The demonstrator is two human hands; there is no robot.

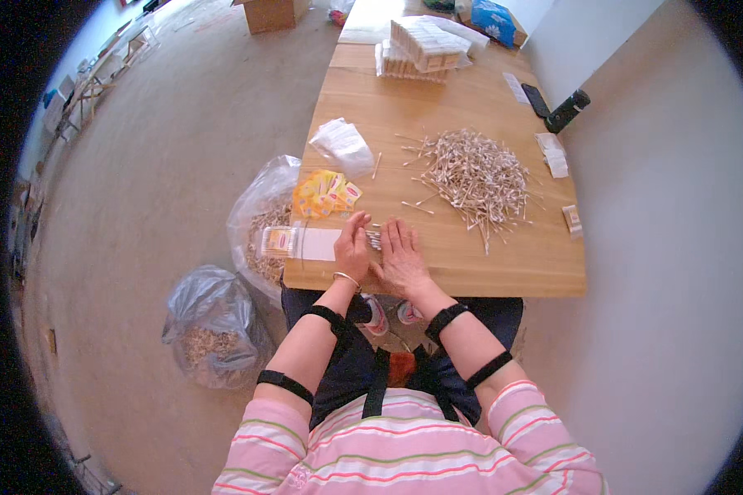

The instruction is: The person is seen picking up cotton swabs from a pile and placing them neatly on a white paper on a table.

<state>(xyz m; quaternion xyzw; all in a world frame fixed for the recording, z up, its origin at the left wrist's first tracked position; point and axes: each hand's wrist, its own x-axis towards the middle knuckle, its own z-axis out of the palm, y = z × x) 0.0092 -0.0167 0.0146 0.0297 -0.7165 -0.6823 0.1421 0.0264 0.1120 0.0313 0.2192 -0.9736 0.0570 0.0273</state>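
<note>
Pink striped shirt (404,445) nearest my camera, bottom of frame. Wooden counter (512,276) runs from centre to top. Loose pile of cotton swabs (475,177), right of centre. Right hand (401,261), mid-frame: grip spread flat, fingers straight, back of hand up. Left hand (353,249), just beside it: fingers together, slightly bent; I can't tell whether that grip has hold of anything. Clear packet (279,241) with yellow label, left of the hands. Few swabs (374,239) between both hands.

A pale wall (669,231) stands right of the wooden table (512,276), beige floor (173,148) stretching left.
</note>
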